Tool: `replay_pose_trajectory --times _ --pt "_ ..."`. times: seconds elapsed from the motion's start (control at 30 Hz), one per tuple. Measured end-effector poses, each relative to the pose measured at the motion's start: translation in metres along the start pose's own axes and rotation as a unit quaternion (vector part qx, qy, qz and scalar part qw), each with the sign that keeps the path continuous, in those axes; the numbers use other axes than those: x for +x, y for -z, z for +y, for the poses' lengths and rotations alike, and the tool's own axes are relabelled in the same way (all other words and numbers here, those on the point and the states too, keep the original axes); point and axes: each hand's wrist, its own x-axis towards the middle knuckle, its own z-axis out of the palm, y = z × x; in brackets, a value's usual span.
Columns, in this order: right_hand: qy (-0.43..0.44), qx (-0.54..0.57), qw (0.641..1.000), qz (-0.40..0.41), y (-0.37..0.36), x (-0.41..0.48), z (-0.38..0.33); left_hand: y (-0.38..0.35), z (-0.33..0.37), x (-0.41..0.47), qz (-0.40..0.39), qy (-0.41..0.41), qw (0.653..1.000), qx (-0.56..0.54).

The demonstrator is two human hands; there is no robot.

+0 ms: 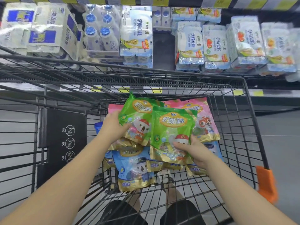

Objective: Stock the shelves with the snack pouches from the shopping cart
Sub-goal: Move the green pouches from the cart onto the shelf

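Note:
Both my hands are inside the black wire shopping cart. My left hand grips the left edge of a green snack pouch with a koala print. My right hand pinches the lower part of a second green pouch, which overlaps the first. Beneath them lie pink pouches at the far side and blue pouches at the near side of the cart. The shelf ahead holds shrink-wrapped dairy packs.
Yogurt multipacks and milk bottles fill the refrigerated shelf, with a dark gap in the middle. Yellow price tags line the shelf edge above. The cart has an orange handle end at right and a black child-seat flap at left.

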Motion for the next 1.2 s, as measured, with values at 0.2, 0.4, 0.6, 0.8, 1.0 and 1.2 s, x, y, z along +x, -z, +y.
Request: replay_pose_trajectory --times 0.2,0.4,0.6,0.8,1.0,1.2 --pt "0.018 -0.014 1.0 0.016 0.02 -0.001 0.004 -0.024 -0.015 0.033 0.001 0.054 0.999 0.001" --pt "0.031 -0.005 0.999 0.019 0.025 -0.001 0.002 -0.034 -0.031 0.044 -0.013 0.054 0.998 0.043" --pt "0.04 -0.008 0.999 0.018 0.023 -0.002 0.0 -0.03 -0.029 0.034 -0.115 0.094 0.986 -0.081" --pt "0.048 -0.017 0.999 0.012 0.019 -0.012 -0.008 -0.026 -0.036 0.009 -0.156 0.096 0.959 -0.218" --pt "0.072 -0.007 0.997 0.006 0.011 -0.043 -0.028 -0.014 -0.052 -0.035 -0.155 0.077 0.932 -0.319" --pt "0.104 -0.03 0.994 -0.011 0.003 -0.083 -0.059 0.022 -0.038 -0.093 -0.162 0.031 0.893 -0.42"
